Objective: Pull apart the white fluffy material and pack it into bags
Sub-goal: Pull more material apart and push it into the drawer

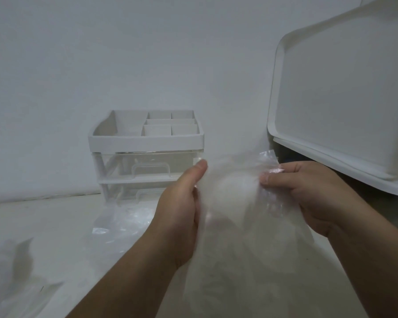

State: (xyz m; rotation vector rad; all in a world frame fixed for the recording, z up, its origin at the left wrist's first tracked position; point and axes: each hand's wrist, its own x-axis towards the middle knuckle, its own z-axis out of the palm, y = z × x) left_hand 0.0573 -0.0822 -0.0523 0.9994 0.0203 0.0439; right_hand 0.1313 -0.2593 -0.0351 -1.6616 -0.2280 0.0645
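1. Hands over a pale bench [44, 237]: the left hand [179, 210] and the right hand [313, 193] each pinch an upper edge of a thin, crinkled clear plastic bag [251, 249], holding it up between them above the bench. The right fingers are curled into the film. The left thumb presses on it, and the other left fingers are hidden behind.
2. Near the top of the bag, between the two hands, a soft white fluffy wad [230, 191] shows through the film.
3. By its look, the wad is probably feather-light and springy and should tear into tufts under a gentle pull. The film looks limp and slippery, so the bag's edges seem the best place to grip.
4. Blur and white-on-white merge wad, film and bench. How full the bag is, and whether its mouth gapes, cannot be told. Its lower end runs out of the frame.
5. Behind stands a white plastic organiser with clear drawers [145, 143]. At right is a tilted white plastic tray [342, 88], partly cut off. Loose clear film [122, 221] lies on the bench.
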